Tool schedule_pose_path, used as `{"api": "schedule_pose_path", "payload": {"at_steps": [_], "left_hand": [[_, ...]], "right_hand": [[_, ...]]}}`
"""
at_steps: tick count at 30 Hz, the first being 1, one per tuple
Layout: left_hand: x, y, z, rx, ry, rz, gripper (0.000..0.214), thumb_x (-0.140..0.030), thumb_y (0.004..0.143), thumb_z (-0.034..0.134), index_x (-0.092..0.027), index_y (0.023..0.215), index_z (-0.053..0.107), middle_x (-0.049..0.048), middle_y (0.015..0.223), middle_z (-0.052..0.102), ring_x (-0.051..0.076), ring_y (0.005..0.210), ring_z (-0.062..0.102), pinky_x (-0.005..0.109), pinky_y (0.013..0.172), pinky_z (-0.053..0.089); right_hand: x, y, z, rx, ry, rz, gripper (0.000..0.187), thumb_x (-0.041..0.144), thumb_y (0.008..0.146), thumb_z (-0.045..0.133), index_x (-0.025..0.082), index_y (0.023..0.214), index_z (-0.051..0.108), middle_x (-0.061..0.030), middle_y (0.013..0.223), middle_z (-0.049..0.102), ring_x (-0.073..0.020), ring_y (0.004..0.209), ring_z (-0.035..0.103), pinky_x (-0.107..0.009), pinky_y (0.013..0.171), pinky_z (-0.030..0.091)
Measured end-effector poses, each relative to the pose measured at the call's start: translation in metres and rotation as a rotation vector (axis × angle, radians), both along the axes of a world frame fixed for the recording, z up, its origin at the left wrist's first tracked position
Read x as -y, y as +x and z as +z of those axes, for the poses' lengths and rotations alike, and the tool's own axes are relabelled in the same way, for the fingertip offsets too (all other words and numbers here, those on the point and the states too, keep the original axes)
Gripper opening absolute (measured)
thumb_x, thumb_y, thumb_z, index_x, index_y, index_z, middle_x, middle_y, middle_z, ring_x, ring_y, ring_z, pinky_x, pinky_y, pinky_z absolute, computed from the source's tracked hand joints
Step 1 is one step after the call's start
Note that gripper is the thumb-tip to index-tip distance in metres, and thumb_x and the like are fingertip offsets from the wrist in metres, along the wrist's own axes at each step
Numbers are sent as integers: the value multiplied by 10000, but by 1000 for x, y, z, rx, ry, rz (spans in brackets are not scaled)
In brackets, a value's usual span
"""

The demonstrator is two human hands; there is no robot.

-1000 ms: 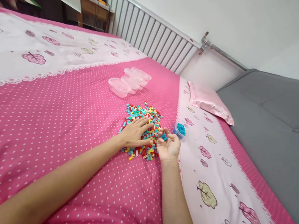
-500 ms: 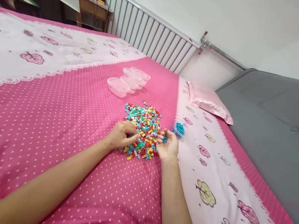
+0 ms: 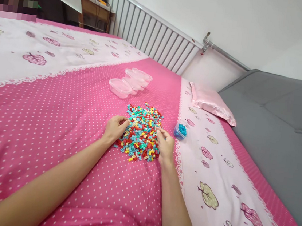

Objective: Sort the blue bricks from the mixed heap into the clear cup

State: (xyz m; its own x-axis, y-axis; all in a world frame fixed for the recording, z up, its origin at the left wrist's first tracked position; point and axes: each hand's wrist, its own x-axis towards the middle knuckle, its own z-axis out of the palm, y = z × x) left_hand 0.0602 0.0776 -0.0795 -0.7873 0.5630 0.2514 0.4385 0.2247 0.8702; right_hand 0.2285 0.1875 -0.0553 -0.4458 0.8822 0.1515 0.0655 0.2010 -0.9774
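A pile of small toy building bricks (image 3: pixel 141 134) in red, yellow, blue, green and white lies on the pink dotted bedsheet (image 3: pixel 78 119). My left hand (image 3: pixel 115 127) is at the pile's left side, thumb and fingers pinched together near its edge; anything between them is too small to make out. Across from it, my right hand (image 3: pixel 166 146) has its fingers curled in over the right edge of the pile. What the right hand holds is hidden by its fingers. Just beyond that hand stands a small clear tub (image 3: pixel 179 132) with blue bricks (image 3: pixel 182 129) in it.
Several clear plastic containers (image 3: pixel 121 87) stand close together behind the pile. A pink pillow (image 3: pixel 212 104) rests by the grey padded headboard (image 3: pixel 277 117). Metal railing (image 3: pixel 150 28) runs along the far side, and a desk (image 3: pixel 96 9) is at the back left.
My left hand has drawn back left and slightly away from me, off the pile's middle. My right hand has turned over from palm up, where blue bricks showed, and its fingers now reach the pile.
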Motion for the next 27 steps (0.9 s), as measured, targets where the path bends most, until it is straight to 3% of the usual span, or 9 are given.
{"api": "schedule_pose_path", "payload": {"at_steps": [3,8,14,27], "left_hand": [[1,0,0,-8,-36,-14,330,-410,755,473,-169,830,686,24,707,657,171,657,578,260,592,428],[1,0,1,-23,-97,-15,307,-385,758,473,-179,848,682,23,729,670,176,668,592,266,604,435],[0,0,0,-39,-112,-16,299,-387,767,473,-175,826,676,32,729,668,185,679,600,278,610,438],[0,-1,-2,10,-88,-30,298,-406,754,481,-174,801,661,27,690,651,181,652,589,279,591,427]], "right_hand": [[5,-1,-3,327,448,-46,290,340,831,485,229,989,702,-39,926,713,-154,767,623,-263,696,466],[10,-3,-3,717,690,-20,339,324,888,419,345,1147,637,-27,899,728,-178,743,648,-271,652,440],[10,-5,-3,878,731,-32,359,311,891,411,360,1191,601,-40,782,712,-184,671,629,-264,585,395],[8,-6,-4,810,657,-48,240,301,851,453,259,999,637,-7,705,663,-161,646,589,-241,543,300]]}}
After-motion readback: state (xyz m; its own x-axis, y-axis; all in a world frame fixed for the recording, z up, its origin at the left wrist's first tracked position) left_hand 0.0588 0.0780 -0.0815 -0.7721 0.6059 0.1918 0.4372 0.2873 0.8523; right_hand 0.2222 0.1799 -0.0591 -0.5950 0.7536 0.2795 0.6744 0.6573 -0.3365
